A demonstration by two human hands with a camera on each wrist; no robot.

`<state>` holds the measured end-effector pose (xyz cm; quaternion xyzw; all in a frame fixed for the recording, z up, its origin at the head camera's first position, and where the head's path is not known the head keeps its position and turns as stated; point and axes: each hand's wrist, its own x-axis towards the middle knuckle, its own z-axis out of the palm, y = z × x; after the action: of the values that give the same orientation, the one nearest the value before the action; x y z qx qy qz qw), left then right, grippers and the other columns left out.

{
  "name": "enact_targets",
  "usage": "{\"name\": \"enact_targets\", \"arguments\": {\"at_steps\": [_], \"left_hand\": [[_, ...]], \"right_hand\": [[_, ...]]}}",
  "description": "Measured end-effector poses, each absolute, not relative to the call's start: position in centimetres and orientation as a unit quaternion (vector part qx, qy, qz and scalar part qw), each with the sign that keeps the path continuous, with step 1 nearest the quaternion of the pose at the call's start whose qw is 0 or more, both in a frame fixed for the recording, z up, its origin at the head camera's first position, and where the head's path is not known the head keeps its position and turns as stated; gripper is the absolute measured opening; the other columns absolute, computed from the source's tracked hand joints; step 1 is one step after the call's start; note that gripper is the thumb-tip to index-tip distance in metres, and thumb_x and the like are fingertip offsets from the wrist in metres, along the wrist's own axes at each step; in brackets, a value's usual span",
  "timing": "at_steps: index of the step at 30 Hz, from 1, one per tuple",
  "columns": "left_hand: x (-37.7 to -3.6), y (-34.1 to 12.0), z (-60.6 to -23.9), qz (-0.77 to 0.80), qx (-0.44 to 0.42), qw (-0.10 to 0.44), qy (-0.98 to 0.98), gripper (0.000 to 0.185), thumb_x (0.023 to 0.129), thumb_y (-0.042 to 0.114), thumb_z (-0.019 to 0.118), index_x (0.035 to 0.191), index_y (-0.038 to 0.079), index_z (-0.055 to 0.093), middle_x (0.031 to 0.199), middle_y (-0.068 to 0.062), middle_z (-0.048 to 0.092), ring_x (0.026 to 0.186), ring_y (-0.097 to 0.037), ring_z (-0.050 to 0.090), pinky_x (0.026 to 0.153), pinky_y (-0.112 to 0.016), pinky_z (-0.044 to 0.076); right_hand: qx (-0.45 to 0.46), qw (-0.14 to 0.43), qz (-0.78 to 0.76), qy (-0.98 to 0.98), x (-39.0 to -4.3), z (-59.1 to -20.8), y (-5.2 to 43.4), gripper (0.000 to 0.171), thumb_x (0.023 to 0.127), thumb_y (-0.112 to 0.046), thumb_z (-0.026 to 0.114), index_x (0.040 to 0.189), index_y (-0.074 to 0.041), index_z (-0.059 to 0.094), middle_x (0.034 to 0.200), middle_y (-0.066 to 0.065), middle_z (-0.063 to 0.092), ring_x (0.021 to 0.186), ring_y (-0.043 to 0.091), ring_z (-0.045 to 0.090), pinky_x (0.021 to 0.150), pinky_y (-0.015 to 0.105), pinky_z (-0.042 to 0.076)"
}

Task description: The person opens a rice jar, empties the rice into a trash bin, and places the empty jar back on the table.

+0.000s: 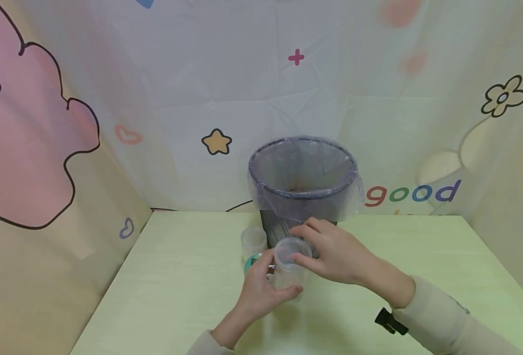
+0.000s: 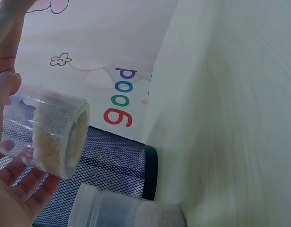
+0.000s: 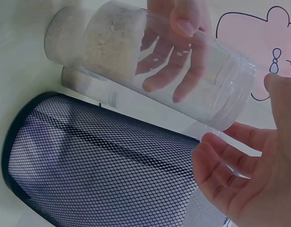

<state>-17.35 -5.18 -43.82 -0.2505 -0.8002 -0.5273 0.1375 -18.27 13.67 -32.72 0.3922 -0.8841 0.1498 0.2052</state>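
My left hand (image 1: 261,291) grips a clear plastic jar (image 1: 288,271) from the side and holds it just above the table, in front of the bin. The jar (image 2: 53,135) has pale grain in its lower part. Seen through its wall (image 3: 150,61) are the left hand's fingers (image 3: 166,71), wrapped round it. My right hand (image 1: 332,254) hovers at the jar's top end. In the right wrist view this hand (image 3: 249,184) has its fingers relaxed and spread, thumb on one side of the jar's mouth and fingers on the other, with a gap between them and the jar.
A black mesh bin (image 1: 303,172) lined with a thin plastic bag stands at the back of the pale green table (image 1: 177,276). A second grain jar (image 1: 253,240) and a green-topped item (image 1: 251,261) sit left of the bin's base. Patterned walls enclose the table.
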Motion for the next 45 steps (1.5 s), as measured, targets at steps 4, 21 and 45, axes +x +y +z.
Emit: {"name": "enact_targets", "arguments": {"at_steps": [4, 21, 45], "left_hand": [[-17.4, -4.9, -43.8, -0.518, -0.253, 0.129, -0.807, 0.069, 0.066, 0.032, 0.081, 0.126, 0.028, 0.047, 0.114, 0.014, 0.057, 0.096, -0.008, 0.056, 0.075, -0.026, 0.049], [-17.7, -4.0, -43.3, -0.506, -0.243, 0.114, -0.82, 0.061, 0.07, 0.039, 0.078, 0.12, 0.022, 0.048, 0.115, 0.009, 0.056, 0.1, -0.009, 0.055, 0.079, -0.026, 0.05], [-18.5, -3.0, -44.0, -0.517, -0.228, 0.129, -0.815, 0.061, 0.065, 0.032, 0.082, 0.116, 0.018, 0.052, 0.103, 0.008, 0.058, 0.088, -0.01, 0.054, 0.076, -0.023, 0.051]], "right_hand": [[0.392, 0.193, 0.138, -0.889, -18.2, -32.5, 13.4, 0.04, 0.082, -0.041, 0.065, 0.11, -0.012, 0.063, 0.093, -0.002, 0.057, 0.078, 0.01, 0.052, 0.068, 0.027, 0.047], [0.388, 0.196, 0.076, -0.897, -18.2, -31.6, 12.4, 0.043, 0.078, -0.047, 0.066, 0.104, -0.013, 0.064, 0.089, -0.001, 0.055, 0.071, 0.016, 0.05, 0.055, 0.024, 0.044], [0.419, 0.165, 0.055, -0.891, -19.3, -31.9, 12.6, 0.033, 0.076, -0.035, 0.071, 0.099, -0.012, 0.064, 0.086, 0.001, 0.053, 0.069, 0.017, 0.046, 0.059, 0.025, 0.042]]}}
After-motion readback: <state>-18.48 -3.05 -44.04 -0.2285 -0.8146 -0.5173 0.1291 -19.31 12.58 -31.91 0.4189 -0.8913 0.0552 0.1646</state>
